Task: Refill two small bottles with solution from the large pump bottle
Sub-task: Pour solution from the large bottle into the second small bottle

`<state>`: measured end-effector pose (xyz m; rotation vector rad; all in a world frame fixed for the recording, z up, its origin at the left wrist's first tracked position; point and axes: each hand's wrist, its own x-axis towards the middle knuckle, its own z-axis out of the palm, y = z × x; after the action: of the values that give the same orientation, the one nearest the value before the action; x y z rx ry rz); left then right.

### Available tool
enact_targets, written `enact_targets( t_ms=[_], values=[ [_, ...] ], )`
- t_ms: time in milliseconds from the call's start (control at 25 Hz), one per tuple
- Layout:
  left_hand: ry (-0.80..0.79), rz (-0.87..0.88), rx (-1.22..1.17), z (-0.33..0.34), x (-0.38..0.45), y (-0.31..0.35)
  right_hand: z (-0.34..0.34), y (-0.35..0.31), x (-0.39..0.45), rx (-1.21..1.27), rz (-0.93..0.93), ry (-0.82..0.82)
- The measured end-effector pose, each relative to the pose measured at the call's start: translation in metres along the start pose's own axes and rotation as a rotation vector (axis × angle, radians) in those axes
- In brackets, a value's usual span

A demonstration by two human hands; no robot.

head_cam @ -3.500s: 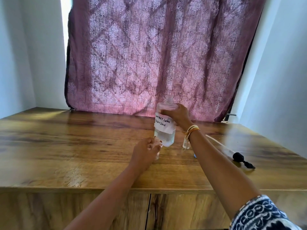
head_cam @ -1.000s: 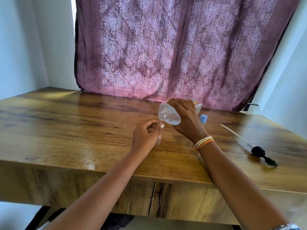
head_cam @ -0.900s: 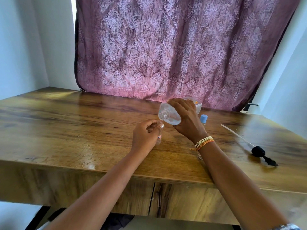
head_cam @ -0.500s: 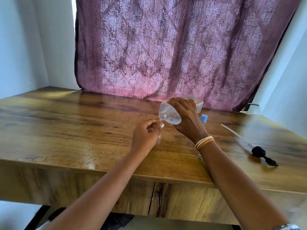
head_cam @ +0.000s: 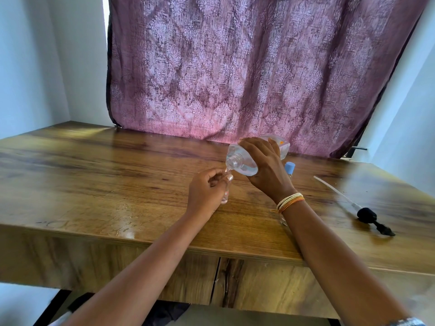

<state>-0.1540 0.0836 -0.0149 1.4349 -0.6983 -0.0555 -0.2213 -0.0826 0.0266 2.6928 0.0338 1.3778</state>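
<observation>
My right hand [head_cam: 267, 171] grips the large clear bottle [head_cam: 242, 162], tipped on its side with its open neck pointing down and left. Clear liquid pools in its lower side. My left hand [head_cam: 207, 192] is wrapped round a small clear bottle [head_cam: 225, 195] standing on the wooden table [head_cam: 117, 184]; the large bottle's neck sits right over the small bottle's mouth. A second small bottle with a light blue cap [head_cam: 289, 167] stands behind my right wrist, mostly hidden.
The black pump head [head_cam: 369, 218] with its long white tube [head_cam: 334, 190] lies on the table at the right. A purple patterned curtain [head_cam: 235, 67] hangs behind the table. Drops of liquid glisten on the wood near the front edge [head_cam: 124, 228].
Since 3.5 s ago the large bottle went from upright to tipped over the small bottle. Over the last second both hands and bottles hold almost still.
</observation>
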Motion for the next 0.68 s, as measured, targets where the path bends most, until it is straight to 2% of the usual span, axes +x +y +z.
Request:
enact_targets(
  t_ms=[680],
  values=[
    [-0.011, -0.002, -0.031, -0.0021, -0.0029, 0.0046, 0.0001, 0.0006, 0.0002, -0.016, -0.004, 0.002]
  ],
)
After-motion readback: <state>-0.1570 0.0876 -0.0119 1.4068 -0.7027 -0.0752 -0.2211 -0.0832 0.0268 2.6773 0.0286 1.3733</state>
